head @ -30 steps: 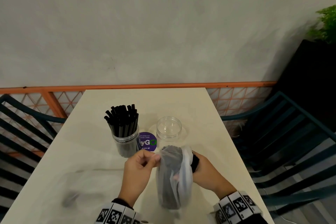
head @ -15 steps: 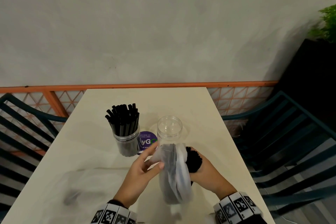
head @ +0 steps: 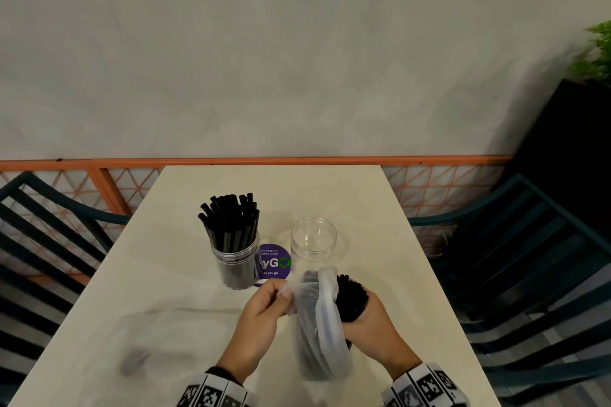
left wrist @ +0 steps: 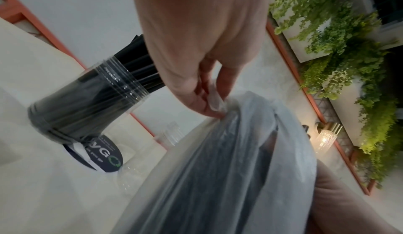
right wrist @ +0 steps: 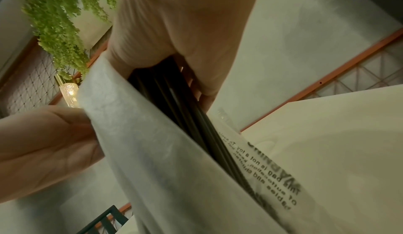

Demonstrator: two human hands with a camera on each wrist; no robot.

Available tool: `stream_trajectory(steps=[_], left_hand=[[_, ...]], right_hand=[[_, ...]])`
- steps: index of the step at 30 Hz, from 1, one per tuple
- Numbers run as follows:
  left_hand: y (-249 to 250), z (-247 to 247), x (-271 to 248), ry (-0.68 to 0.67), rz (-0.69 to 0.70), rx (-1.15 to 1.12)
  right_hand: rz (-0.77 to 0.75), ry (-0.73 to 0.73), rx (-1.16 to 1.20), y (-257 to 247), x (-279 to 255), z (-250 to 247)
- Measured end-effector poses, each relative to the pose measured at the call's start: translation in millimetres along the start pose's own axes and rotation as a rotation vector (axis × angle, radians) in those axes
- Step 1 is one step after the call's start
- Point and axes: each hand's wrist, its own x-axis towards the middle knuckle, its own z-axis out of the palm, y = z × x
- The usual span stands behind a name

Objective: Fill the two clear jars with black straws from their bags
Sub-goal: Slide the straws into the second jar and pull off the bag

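Pulling a bundle of straws [head: 351,302] clear of the bag [head: 319,327], right hand [head: 375,332] clenched round the bundle, left hand [head: 264,311] pinching the bag's mouth beside it, next likely lifting them forward into the empty jar [head: 313,238] beyond the grip.

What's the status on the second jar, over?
Left hand pinches bag edge; right hand grips straw bundle, half out. Second jar empty, mouth unobstructed.
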Motion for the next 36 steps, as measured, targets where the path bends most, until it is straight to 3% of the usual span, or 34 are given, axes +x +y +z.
stream_trajectory(steps=[4,8,12,18,21,25,28,32,36], left_hand=[[-3,-8,-1,-0.132,-0.006,-0.012],[-1,-4,4,0.019,0.05,0.053],[-6,1,4,0.015,-0.032,-0.035],[-12,-1,4,-0.08,-0.078,-0.16],[-8,-6,4,-0.168,-0.058,-0.051],[-7,-7,10,0.036,-0.008,0.112],[-6,-4,9,0.04,-0.044,0.092],[-8,-5,10,0.03,-0.169,-0.052],[-5,-11,11,0.083,-0.241,-0.326]], right_hand=[[-0.004,0.022,0.009,3,-1,-3],[0.018,0.006,0.043,2,-2,-3],[0.016,-0.021,0.045,-2,-4,-5],[0.041,0.002,-0.032,1,-3,4],[0.025,0.019,-0.052,-1,-3,9],[-0.03,0.018,-0.067,-8,-3,14],[-0.043,0.023,-0.112,-9,-2,15],[0.002,0.007,-0.156,2,-5,13],[0.032,-0.201,-0.154,5,-7,11]])
